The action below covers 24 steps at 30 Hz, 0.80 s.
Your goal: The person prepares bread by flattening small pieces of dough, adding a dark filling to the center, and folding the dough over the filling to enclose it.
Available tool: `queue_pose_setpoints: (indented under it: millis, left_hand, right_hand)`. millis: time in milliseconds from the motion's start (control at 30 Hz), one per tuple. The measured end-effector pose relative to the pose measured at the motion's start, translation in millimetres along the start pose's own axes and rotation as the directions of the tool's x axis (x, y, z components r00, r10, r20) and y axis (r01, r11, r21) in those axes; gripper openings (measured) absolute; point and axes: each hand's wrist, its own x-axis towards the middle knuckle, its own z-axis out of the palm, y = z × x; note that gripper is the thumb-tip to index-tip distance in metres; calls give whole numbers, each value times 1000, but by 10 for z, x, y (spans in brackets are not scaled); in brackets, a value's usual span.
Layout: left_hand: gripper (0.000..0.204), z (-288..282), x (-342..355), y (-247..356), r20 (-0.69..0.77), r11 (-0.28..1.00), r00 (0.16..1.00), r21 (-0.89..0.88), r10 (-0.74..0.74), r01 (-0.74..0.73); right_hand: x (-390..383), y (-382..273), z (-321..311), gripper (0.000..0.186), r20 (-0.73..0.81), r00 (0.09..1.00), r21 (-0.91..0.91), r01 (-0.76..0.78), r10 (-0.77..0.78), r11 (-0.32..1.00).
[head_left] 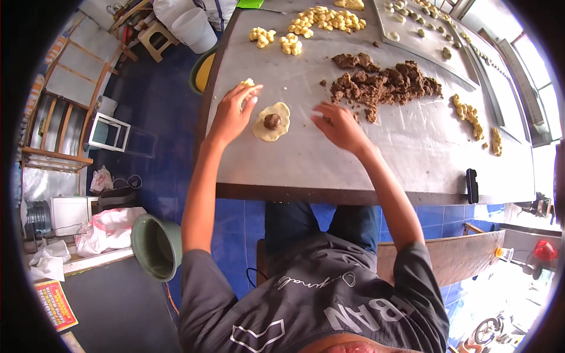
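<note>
A flattened round of pale yellow dough (269, 130) lies on the metal-topped table between my hands, with a brown ball of filling (272, 121) at its middle. My left hand (233, 113) is raised just beyond its left side. Its fingers are bent around a small piece of yellow dough (248, 82), which shows past the fingertips and is partly hidden. My right hand (343, 127) hovers low over the table by the near left edge of the crumbly brown filling heap (391, 85). Thumb and fingers are apart there, with a brown bit visible between them.
Clusters of yellow dough pieces (329, 20) sit at the far side, and more dough pieces (469, 116) at the right. Trays (453, 65) with rows of small balls stand far right. A black object (472, 186) lies near the front edge. A green basin (156, 247) is at left.
</note>
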Motion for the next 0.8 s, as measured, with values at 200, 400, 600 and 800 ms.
queue_pose_setpoints:
  millis: [200, 400, 600, 800]
  left_hand:
    - [28, 48, -434, 25, -200, 990, 975, 88, -91, 111]
    - [25, 70, -377, -173, -52, 989, 997, 132, -56, 63]
    - [24, 211, -13, -298, 22, 993, 999, 116, 35, -37]
    - [24, 232, 12, -338, -17, 998, 999, -44, 33, -34]
  right_hand:
    - [971, 509, 538, 26, 227, 963, -284, 208, -145, 936]
    - [905, 377, 900, 23, 281, 951, -435, 243, -125, 867]
    - [963, 345, 857, 10, 277, 959, -375, 163, -58, 913]
    - [977, 220, 720, 18, 290, 955, -140, 106, -62, 984]
